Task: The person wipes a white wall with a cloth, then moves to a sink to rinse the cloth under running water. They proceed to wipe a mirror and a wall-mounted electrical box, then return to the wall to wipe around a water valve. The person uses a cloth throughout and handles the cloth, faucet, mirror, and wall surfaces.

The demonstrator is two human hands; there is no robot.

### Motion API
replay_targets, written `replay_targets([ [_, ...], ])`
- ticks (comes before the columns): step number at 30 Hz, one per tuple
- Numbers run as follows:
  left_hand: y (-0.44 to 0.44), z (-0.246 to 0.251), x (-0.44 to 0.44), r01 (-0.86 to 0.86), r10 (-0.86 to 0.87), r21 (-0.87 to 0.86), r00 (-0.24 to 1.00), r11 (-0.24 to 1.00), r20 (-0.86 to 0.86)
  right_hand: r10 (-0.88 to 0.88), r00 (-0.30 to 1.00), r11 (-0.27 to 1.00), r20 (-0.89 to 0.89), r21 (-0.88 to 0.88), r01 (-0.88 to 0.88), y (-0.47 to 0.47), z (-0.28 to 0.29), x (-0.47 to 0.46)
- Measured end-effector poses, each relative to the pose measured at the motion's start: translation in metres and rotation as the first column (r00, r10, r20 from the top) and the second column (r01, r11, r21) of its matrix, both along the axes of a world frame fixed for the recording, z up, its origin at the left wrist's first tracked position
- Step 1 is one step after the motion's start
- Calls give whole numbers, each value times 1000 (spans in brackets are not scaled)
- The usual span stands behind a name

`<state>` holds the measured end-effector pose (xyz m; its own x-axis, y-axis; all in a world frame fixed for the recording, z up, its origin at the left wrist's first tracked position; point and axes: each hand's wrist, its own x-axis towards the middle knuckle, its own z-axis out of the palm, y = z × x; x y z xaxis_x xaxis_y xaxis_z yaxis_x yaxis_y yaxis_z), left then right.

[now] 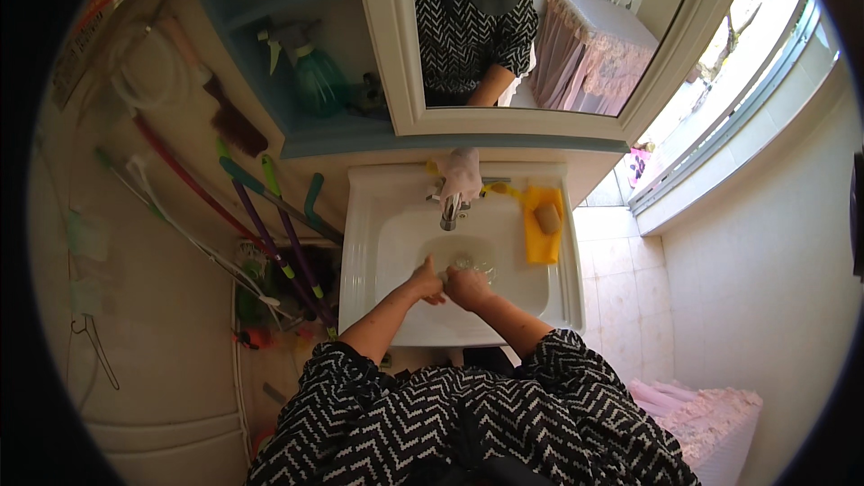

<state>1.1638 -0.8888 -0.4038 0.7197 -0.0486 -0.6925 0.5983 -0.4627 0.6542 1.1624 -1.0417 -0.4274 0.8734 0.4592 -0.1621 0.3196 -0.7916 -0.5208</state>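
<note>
Both of my hands are over the white washbasin (398,216), close together near the drain. My left hand (426,281) has its thumb and fingers spread, and something small and pale lies between it and my right hand. My right hand (470,288) is curled, its fingers bent; whether it grips the pale thing is hard to tell. Bright glints of water show around the metal drain (463,263). Above it the chrome faucet (449,219) has a pale pink cloth (461,172) wrapped over its top. On the basin's right side a brown sponge or soap bar (547,219) rests on a yellow cloth (542,250).
A framed mirror (513,123) hangs above the basin. Left of it, a blue shelf (337,145) holds a green spray bottle (320,81). Several mop or broom handles (260,223) lean at the left, below a dark red brush (233,121). A lace-covered object (715,418) stands at the lower right.
</note>
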Motion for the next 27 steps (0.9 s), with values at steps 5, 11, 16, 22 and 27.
replay_targets([
  [5,9,14,-5,232,-468,408,393,883,791,-2,353,681,-936,257,686,-15,13,27],
  [11,9,27,-8,341,-655,563,303,753,692,428,300,828,-852,503,248,-22,55,33],
  [16,0,19,-18,288,-674,664,589,690,446,128,899,991,-418,26,-130,4,47,15],
  [22,-7,-11,-29,133,-334,493,877,859,346,15,999,985,45,-170,-7,20,10,-14],
  [27,-8,-10,-23,117,-155,170,962,978,226,103,986,984,132,-155,-82,11,20,-10],
])
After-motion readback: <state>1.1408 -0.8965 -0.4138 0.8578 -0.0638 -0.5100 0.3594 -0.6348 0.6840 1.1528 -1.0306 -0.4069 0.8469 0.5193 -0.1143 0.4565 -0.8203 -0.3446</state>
